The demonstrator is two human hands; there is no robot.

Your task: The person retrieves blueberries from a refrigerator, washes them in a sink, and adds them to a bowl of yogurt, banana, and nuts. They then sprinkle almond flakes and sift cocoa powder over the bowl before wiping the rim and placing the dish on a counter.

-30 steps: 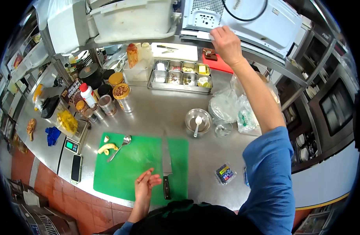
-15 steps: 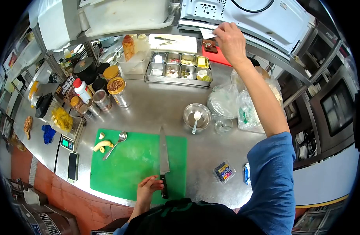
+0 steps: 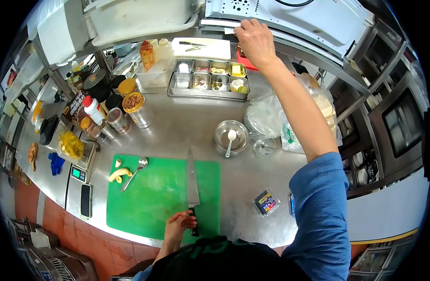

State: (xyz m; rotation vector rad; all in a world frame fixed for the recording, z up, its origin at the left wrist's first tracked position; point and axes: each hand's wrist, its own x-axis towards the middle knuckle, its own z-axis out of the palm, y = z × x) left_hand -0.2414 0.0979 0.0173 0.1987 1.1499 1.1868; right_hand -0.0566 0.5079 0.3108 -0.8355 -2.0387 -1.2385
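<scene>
My right hand [image 3: 256, 43] is raised to the shelf edge, its fingers pinched on a white paper slip [image 3: 230, 31] beside a metal rail [image 3: 219, 23]. Only a small part of the slip shows. Low at the front, my left hand [image 3: 177, 225] rests palm up, fingers loosely apart, against the black handle of a kitchen knife [image 3: 192, 187]. The knife lies on the green cutting board [image 3: 154, 206], blade pointing away from me. Peeled banana pieces [image 3: 119, 175] and a metal spoon [image 3: 134, 174] lie at the board's upper left.
Beyond the board stand a steel bowl [image 3: 219, 146] with a white spoon, a glass [image 3: 263, 147], plastic bags [image 3: 266, 117] and a condiment tray [image 3: 208, 97]. Jars [image 3: 139, 117], a scale [image 3: 80, 172] and a phone [image 3: 85, 200] are left; a blueberry pack [image 3: 266, 203] is right.
My right hand has moved up and slightly left with the paper slip, closer to the rail. My left hand stays by the knife handle. The view has shifted a little.
</scene>
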